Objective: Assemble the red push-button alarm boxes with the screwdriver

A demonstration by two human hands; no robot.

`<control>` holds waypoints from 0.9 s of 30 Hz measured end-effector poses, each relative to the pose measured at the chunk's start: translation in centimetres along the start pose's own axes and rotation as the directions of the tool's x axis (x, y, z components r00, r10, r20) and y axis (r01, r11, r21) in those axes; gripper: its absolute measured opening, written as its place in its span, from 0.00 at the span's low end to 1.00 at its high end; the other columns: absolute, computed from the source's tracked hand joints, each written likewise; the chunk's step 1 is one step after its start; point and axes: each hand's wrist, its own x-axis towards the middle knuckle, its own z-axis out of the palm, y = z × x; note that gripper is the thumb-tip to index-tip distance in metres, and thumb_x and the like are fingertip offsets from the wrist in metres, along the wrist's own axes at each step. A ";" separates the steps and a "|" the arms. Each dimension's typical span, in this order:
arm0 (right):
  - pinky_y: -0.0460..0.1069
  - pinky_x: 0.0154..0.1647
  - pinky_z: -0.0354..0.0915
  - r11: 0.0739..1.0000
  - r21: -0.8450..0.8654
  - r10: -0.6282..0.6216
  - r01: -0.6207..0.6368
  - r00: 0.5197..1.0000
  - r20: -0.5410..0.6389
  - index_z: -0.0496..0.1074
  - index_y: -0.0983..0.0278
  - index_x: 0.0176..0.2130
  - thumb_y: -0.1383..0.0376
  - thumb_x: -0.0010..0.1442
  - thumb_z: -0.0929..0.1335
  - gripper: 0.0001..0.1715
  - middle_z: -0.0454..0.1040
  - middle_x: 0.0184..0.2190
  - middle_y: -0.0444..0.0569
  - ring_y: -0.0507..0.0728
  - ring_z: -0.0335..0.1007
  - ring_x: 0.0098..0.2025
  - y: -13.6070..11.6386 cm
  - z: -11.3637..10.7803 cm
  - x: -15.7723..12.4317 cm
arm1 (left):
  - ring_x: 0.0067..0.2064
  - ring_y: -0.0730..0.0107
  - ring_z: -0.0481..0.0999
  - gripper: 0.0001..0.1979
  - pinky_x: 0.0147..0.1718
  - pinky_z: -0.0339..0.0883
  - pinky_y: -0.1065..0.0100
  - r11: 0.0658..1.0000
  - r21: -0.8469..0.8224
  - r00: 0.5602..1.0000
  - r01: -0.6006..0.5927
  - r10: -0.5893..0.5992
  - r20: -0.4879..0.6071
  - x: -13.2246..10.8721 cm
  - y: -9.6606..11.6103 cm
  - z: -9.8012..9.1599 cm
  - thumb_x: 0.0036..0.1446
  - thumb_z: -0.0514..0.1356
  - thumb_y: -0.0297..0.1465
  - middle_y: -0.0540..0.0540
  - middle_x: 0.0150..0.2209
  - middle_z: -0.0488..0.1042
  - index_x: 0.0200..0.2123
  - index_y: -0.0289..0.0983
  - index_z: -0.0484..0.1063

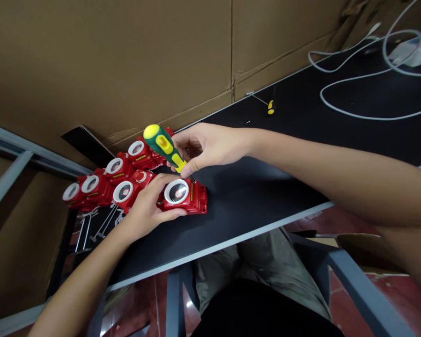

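A red housing with a white-ringed round window (193, 199) lies on the black table (231, 201). My left hand (150, 203) is wrapped round its left side, thumb along the front edge and fingers behind. My right hand (205, 147) is closed round the lower part of a green and yellow screwdriver (164, 146), which leans with its handle up to the left. The tool's lower end reaches the housing's back edge, to the right of the window; its tip is hard to make out.
More red housings (119, 169) stand in rows at the left, with metal rods (87, 229) near them. A yellow-handled tool (270, 107) lies by the cardboard wall (182, 56). White cable (358, 114) loops at the back right.
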 end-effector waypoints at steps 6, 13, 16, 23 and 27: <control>0.48 0.43 0.61 0.967 -0.254 -0.011 -0.001 0.999 -0.045 0.76 0.69 0.39 0.64 0.70 0.78 0.12 0.72 0.35 0.41 0.48 0.64 0.39 -1.0 0.4 -0.2 | 0.59 0.46 0.88 0.38 0.61 0.84 0.53 1.000 0.026 1.000 0.008 -0.008 -0.011 -0.1 0.1 0.0 0.70 0.72 0.63 0.37 0.61 0.85 0.66 0.42 0.77; 0.49 0.42 0.63 0.907 -0.378 0.088 -0.185 0.961 -0.260 0.81 0.69 0.42 0.65 0.67 0.79 0.09 0.77 0.36 0.43 0.51 0.68 0.39 -1.4 1.8 0.6 | 0.63 0.41 0.87 0.38 0.65 0.82 0.48 0.988 0.100 0.992 0.120 -0.116 -0.050 -0.1 -0.2 0.0 0.69 0.74 0.60 0.36 0.63 0.84 0.67 0.40 0.76; 0.51 0.44 0.63 0.867 -0.427 0.113 -0.258 0.935 -0.335 0.81 0.69 0.41 0.66 0.67 0.79 0.08 0.78 0.35 0.44 0.52 0.71 0.39 -1.8 2.4 0.9 | 0.65 0.42 0.86 0.34 0.66 0.82 0.48 0.987 0.124 0.994 0.103 -0.097 -0.053 -0.1 0.1 0.2 0.71 0.73 0.56 0.36 0.65 0.84 0.68 0.40 0.75; 0.51 0.45 0.61 0.811 -0.523 0.040 -0.262 0.917 -0.397 0.74 0.66 0.37 0.66 0.67 0.78 0.12 0.77 0.35 0.44 0.53 0.71 0.39 -2.2 3.2 0.7 | 0.65 0.45 0.87 0.34 0.66 0.83 0.49 0.995 0.086 0.990 0.041 -0.029 -0.139 -0.7 -0.1 0.9 0.72 0.75 0.51 0.37 0.66 0.83 0.70 0.42 0.69; 0.51 0.47 0.62 0.811 -0.521 0.041 -0.266 0.914 -0.403 0.76 0.67 0.40 0.66 0.67 0.79 0.11 0.77 0.36 0.45 0.53 0.71 0.40 -2.2 3.2 0.4 | 0.60 0.50 0.88 0.21 0.62 0.83 0.55 0.990 0.124 0.989 -0.060 0.076 -0.129 -0.5 -0.1 0.8 0.75 0.73 0.47 0.41 0.58 0.85 0.61 0.44 0.75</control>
